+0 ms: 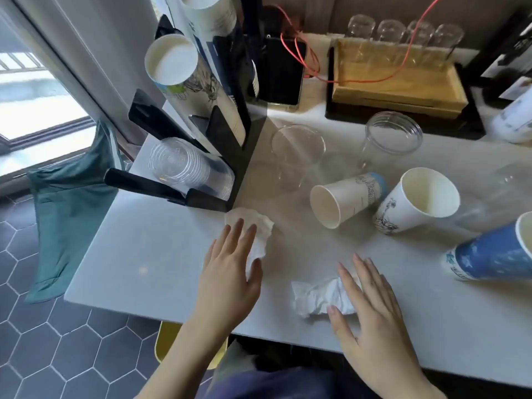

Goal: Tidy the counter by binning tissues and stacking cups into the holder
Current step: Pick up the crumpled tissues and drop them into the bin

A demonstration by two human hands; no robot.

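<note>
Two crumpled white tissues lie on the white counter (138,254). My left hand (230,266) rests flat on the near edge of the far tissue (253,223), fingers spread. My right hand (371,309) lies on the near tissue (313,296), fingers apart, thumb at its lower edge. Loose cups stand or lie to the right: a clear cup (296,154), a taller clear cup (388,139), a paper cup on its side (345,197), a white printed paper cup (417,203) and a blue paper cup (495,251). The black cup holder (230,145) at the left holds stacked cups.
A green bin bag (66,208) hangs off the counter's left end. A wooden tray (403,84) with several glasses sits at the back right, next to a phone (283,70) on a red cable. A yellow stool (165,341) shows under the counter edge.
</note>
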